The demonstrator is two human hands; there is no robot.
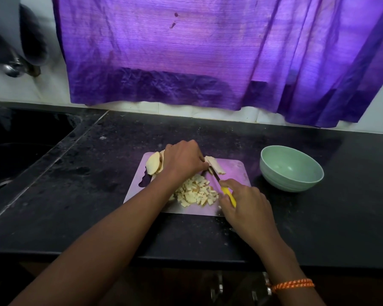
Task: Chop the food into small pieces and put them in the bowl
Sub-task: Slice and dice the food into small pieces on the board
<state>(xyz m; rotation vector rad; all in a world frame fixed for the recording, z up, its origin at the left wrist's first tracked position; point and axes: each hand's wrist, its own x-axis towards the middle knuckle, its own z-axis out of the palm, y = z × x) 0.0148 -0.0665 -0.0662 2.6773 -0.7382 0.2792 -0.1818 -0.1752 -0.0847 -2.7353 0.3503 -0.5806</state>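
Note:
A steel cutting board (234, 171) lies on the black counter. A pile of small pale chopped pieces (197, 193) sits at its middle. Uncut slices (153, 165) rest at its far left corner. My left hand (182, 160) curls over pale strips (216, 165) and holds them down at the board's far side. My right hand (243, 204) grips a yellow-handled knife (228, 195), whose dark blade meets the strips beside my left fingers. A pale green bowl (291, 168) stands to the right of the board with nothing in it.
A dark sink (20, 151) is set into the counter (318, 228) at the left, with a tap (13, 67) above it. A purple curtain (208, 51) hangs along the back wall. The counter's front edge runs just below my forearms.

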